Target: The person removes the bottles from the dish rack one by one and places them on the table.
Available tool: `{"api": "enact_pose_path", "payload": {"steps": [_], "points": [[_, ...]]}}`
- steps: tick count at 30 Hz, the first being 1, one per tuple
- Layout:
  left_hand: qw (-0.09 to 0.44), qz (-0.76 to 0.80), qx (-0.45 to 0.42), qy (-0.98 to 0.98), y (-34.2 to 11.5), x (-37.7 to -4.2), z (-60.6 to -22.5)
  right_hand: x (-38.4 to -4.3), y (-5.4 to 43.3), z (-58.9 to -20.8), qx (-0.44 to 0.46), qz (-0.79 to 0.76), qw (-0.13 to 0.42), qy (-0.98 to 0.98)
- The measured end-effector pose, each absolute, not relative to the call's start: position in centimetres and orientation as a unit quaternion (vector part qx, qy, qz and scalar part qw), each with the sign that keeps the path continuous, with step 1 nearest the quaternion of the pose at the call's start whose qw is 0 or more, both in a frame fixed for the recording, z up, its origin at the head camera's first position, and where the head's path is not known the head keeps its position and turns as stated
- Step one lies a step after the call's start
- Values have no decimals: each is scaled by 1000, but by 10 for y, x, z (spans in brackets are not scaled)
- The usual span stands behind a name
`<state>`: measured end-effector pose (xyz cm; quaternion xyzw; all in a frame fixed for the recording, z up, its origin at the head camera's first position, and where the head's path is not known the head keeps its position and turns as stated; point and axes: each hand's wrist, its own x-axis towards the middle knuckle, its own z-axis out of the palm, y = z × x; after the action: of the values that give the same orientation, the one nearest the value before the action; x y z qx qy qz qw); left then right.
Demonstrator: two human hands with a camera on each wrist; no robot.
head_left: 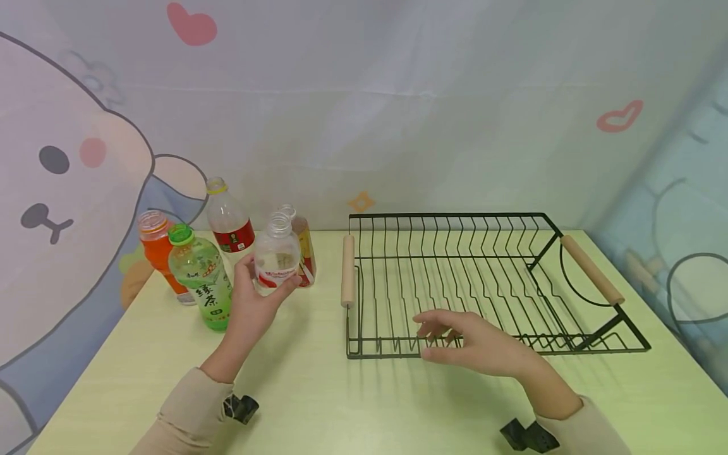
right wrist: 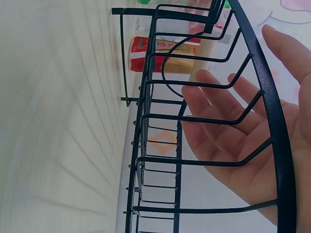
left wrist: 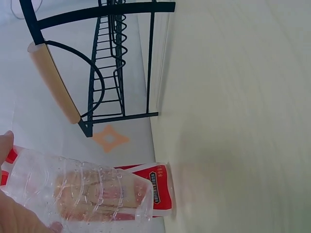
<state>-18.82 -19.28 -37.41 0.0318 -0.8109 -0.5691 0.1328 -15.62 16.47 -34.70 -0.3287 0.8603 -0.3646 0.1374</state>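
My left hand [head_left: 254, 304] grips a clear plastic bottle [head_left: 277, 253] with a red-and-white label and no cap, thumb on one side and fingers on the other. In the left wrist view the ribbed lower part of that bottle [left wrist: 97, 191] hangs over the table, overlapping a red-labelled bottle [left wrist: 163, 189] behind it. My right hand [head_left: 474, 341] hovers at the front edge of the black wire dish rack [head_left: 443, 357], fingers loosely bent and holding nothing. Through the rack's wires, the right wrist view shows its palm and fingers [right wrist: 228, 126].
Left of the held bottle stand a green tea bottle [head_left: 201, 278] with a green cap, an orange bottle [head_left: 162, 253] and a tall clear bottle [head_left: 230, 221] with a red label. The rack has wooden handles [head_left: 348, 272] at both ends. A printed cloth [head_left: 398, 126] hangs behind.
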Motion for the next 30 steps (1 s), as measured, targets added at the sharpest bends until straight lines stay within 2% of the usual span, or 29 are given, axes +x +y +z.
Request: {"api": "enact_pose_path", "payload": {"steps": [16,30], "points": [[127,-574,47,-808,-197,-192,-385,-155,165,-346,-312,-366,162,862],[112,-590,61,-797,-203,-195,-395,-155,165,-347,-312,-369,161,861]]}}
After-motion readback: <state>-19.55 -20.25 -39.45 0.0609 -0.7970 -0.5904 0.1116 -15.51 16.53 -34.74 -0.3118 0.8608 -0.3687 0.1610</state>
